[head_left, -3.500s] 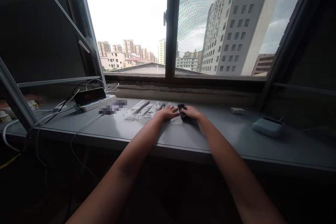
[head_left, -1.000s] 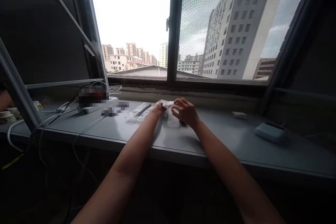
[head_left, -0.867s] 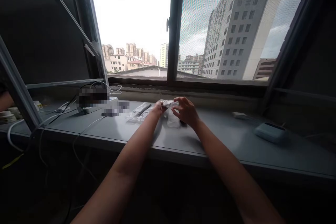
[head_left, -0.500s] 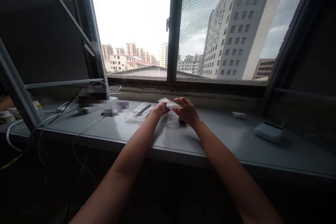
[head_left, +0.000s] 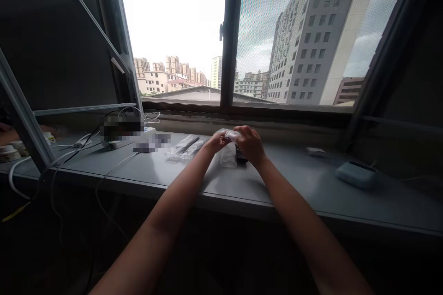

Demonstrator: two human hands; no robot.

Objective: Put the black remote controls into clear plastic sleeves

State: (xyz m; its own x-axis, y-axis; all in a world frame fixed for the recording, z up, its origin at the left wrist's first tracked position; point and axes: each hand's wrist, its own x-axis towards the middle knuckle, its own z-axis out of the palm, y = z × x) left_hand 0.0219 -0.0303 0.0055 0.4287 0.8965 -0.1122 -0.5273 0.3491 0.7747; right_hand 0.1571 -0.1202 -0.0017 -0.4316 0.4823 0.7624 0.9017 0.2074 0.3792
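Note:
Both of my hands meet above the grey table, closed on a clear plastic bag (head_left: 232, 135). My left hand (head_left: 217, 142) grips its left side, and my right hand (head_left: 249, 144) has its fingers bent over the right side. Whether the bag holds anything I cannot make out. Just below the hands, another clear plastic bag (head_left: 228, 156) lies flat on the table. Beside it is a dark object with small keys (head_left: 240, 154), partly covered by my right hand. Left of my left hand lie more clear bags (head_left: 187, 147), one with a dark, long item in it.
A light blue rounded box (head_left: 356, 174) and a small white adapter (head_left: 315, 151) sit on the right. White and black cables (head_left: 100, 179) hang over the front edge at left, near a metal frame post (head_left: 26, 115). Behind it are white jars (head_left: 8, 153) and another person's hand (head_left: 46, 130).
Both hands have shifted slightly right with the bag, and the right fingers now cover more of it. More of the keyed dark object shows. The other person's hand at left has moved.

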